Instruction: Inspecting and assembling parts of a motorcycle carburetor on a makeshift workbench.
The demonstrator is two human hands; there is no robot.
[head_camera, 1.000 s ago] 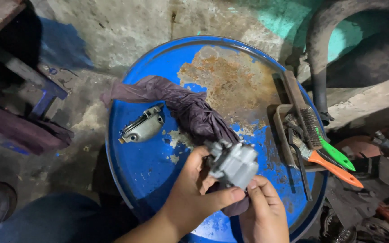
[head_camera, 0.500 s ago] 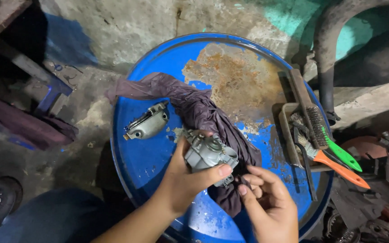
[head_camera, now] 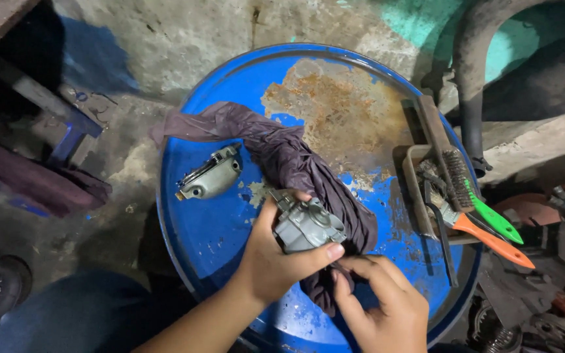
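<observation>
My left hand (head_camera: 276,258) grips a grey metal engine part (head_camera: 308,225), like a carburettor body, just above the blue drum top (head_camera: 210,229). A dark purple rag (head_camera: 282,153) lies across the drum and runs under the part. My right hand (head_camera: 377,304) is next to it at the lower right, fingers pinched on the rag's lower end (head_camera: 325,287). A second grey metal part (head_camera: 210,176), bowl shaped, lies on the drum to the left of the rag.
The drum lid shows a rusty patch (head_camera: 341,111). A small tray (head_camera: 416,189) at its right edge holds a wire brush (head_camera: 449,157) and tools with a green handle (head_camera: 495,219) and an orange handle (head_camera: 492,242). A black tyre (head_camera: 472,78) stands behind.
My left hand has turned the grey part and lowered it slightly. My right hand moved from beside the part down onto the rag's end.
</observation>
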